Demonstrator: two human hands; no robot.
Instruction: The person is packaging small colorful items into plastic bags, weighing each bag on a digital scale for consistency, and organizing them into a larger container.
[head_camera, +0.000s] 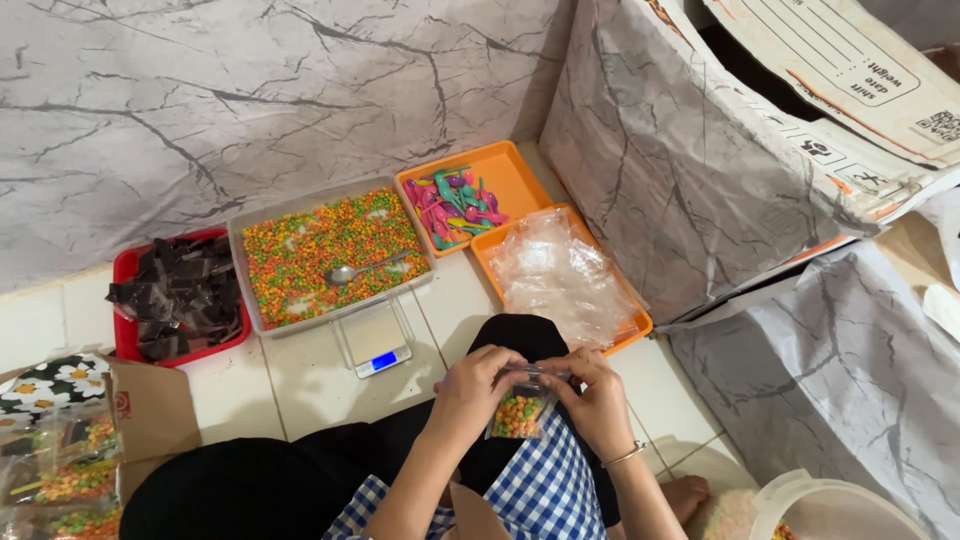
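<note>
Home floor used as a small packing station: white tiled floor (300, 385), marble-pattern wall covering (200, 110), trays of coloured candy (335, 250), pocket scale (375, 345), cardboard box (150, 410).

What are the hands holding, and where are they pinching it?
Both hands, left hand and right hand, hold a small clear bag of colourful candy bits. The fingers pinch it along its top edge, one hand at each side.

Small clear filled pouch (519, 413), blue-lit scale screen (383, 360)

Head-worn view, steeply downward, close
</note>
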